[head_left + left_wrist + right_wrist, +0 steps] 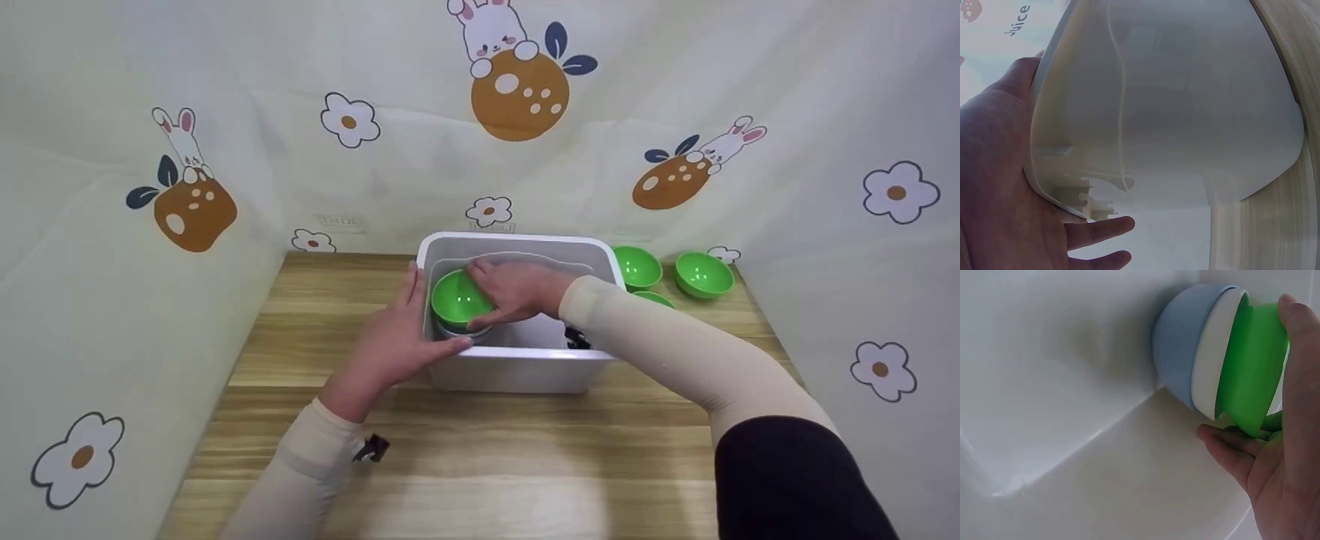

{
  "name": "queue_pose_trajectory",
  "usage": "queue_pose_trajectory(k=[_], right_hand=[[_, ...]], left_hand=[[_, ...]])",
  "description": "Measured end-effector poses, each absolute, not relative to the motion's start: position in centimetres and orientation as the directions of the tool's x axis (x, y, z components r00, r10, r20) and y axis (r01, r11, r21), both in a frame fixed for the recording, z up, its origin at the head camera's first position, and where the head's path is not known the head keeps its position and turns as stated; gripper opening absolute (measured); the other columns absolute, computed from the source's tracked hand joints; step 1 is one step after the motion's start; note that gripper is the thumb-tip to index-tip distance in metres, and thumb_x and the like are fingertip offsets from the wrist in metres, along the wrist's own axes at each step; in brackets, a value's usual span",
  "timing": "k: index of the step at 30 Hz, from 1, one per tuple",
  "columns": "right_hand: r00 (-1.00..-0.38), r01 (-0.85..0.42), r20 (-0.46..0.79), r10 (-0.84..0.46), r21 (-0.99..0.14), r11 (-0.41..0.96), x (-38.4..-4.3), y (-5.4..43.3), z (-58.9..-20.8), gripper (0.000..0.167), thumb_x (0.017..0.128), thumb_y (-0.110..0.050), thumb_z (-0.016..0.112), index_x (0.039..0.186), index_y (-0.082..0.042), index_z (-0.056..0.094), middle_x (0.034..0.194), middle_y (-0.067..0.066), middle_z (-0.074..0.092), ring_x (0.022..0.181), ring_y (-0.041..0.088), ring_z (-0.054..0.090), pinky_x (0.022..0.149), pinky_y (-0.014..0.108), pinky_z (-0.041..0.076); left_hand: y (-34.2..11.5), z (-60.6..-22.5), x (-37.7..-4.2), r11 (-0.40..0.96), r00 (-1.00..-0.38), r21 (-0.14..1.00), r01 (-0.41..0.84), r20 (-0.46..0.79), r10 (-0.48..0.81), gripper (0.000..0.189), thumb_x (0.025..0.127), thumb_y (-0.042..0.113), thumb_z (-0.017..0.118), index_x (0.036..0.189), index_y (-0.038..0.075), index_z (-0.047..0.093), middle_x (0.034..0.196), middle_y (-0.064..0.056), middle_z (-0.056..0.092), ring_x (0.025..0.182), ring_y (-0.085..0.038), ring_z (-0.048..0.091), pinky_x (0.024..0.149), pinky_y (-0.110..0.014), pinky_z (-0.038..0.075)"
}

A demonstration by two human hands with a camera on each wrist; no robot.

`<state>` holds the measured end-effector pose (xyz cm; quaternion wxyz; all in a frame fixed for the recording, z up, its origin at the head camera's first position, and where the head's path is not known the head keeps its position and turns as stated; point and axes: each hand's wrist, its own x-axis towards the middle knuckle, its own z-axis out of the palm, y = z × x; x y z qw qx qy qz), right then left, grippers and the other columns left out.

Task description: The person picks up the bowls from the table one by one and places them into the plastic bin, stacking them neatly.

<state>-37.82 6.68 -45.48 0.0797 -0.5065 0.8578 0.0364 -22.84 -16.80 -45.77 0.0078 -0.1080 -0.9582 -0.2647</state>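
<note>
Though head view obscures blue bowl (1178, 343), right hand (517, 289) gripping green bowl (456, 300), left hand (390, 339) splayed

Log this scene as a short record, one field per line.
Left hand: rests against the white bin at its near left corner, fingers extended
Right hand: grips a green bowl inside the bin
Below that bowl: a white bowl nested in a blue bowl
Right of bin: three more green bowls, one partly hidden by the arm
Surface: wooden table
</note>
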Motion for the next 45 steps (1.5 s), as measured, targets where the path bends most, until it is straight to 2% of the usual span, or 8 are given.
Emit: queue_pose_trajectory(k=[7, 11, 20, 35, 40, 45], right_hand=[[-0.482, -0.868, -0.238, -0.843, -0.005, 0.497, -37.7, 6.5, -45.9, 0.117, 0.103, -0.08, 0.053, 0.172, 0.008, 0.018, 0.162, 0.028, 0.04, 0.12, 0.039, 0.07, 0.11, 0.047, 0.057], [-0.48, -0.865, -0.26, -0.838, -0.019, 0.501, -37.5, 6.3, -46.0, 0.118, 0.103, -0.077, 0.057, 0.172, 0.01, 0.015, 0.167, 0.032, 0.035, 0.125, 0.043, 0.069, 0.115, 0.049, 0.053], [-0.459, -0.878, -0.301, -0.836, 0.01, 0.478, -37.3, 6.4, -46.6, 0.117, 0.104, -0.072, 0.06, 0.171, 0.012, 0.015, 0.16, 0.031, 0.038, 0.118, 0.041, 0.07, 0.114, 0.047, 0.054], [-0.46, -0.877, -0.282, -0.842, 0.0, 0.48, -37.6, 6.4, -46.4, 0.119, 0.1, -0.074, 0.068, 0.171, 0.009, 0.02, 0.151, 0.026, 0.046, 0.116, 0.035, 0.068, 0.111, 0.044, 0.056], [-0.478, -0.861, -0.255, -0.84, -0.05, 0.505, -37.6, 6.5, -46.0, 0.116, 0.097, -0.071, 0.074, 0.169, 0.007, 0.028, 0.144, 0.023, 0.05, 0.118, 0.034, 0.066, 0.111, 0.046, 0.055], [-0.486, -0.857, -0.206, -0.85, -0.08, 0.509, -37.6, 6.8, -44.4, 0.101, 0.098, -0.069, 0.075, 0.16, 0.004, 0.043, 0.137, 0.02, 0.056, 0.115, 0.033, 0.066, 0.108, 0.047, 0.056]], left_hand=[[-16.8, -45.7, -22.8, 0.837, -0.976, 0.504, 0.213, 0.063, 0.21, 0.148, 0.079, 0.102, 0.059, 0.177, 0.005, 0.006, 0.185, -0.018, -0.001, 0.145, -0.06, 0.05, 0.109, -0.069, 0.052], [-16.8, -45.7, -22.8, 0.837, -0.977, 0.506, 0.207, 0.062, 0.204, 0.149, 0.078, 0.102, 0.06, 0.177, 0.005, 0.005, 0.185, -0.018, -0.001, 0.146, -0.06, 0.049, 0.11, -0.069, 0.051], [-16.7, -45.9, -22.8, 0.823, -0.977, 0.529, 0.208, 0.077, 0.197, 0.146, 0.08, 0.099, 0.062, 0.177, 0.006, 0.006, 0.185, -0.016, 0.0, 0.146, -0.056, 0.051, 0.11, -0.065, 0.054], [-16.5, -45.7, -22.8, 0.82, -0.977, 0.532, 0.211, 0.078, 0.201, 0.147, 0.079, 0.1, 0.062, 0.178, 0.006, 0.006, 0.185, -0.017, -0.001, 0.147, -0.058, 0.049, 0.111, -0.068, 0.051], [-16.6, -45.8, -22.8, 0.824, -0.978, 0.528, 0.206, 0.073, 0.198, 0.147, 0.079, 0.1, 0.062, 0.178, 0.006, 0.006, 0.185, -0.015, -0.002, 0.145, -0.058, 0.051, 0.11, -0.068, 0.052], [-16.7, -45.8, -22.8, 0.823, -0.976, 0.526, 0.214, 0.076, 0.205, 0.145, 0.082, 0.096, 0.065, 0.177, 0.005, 0.007, 0.185, -0.017, 0.0, 0.145, -0.058, 0.051, 0.11, -0.068, 0.052]])
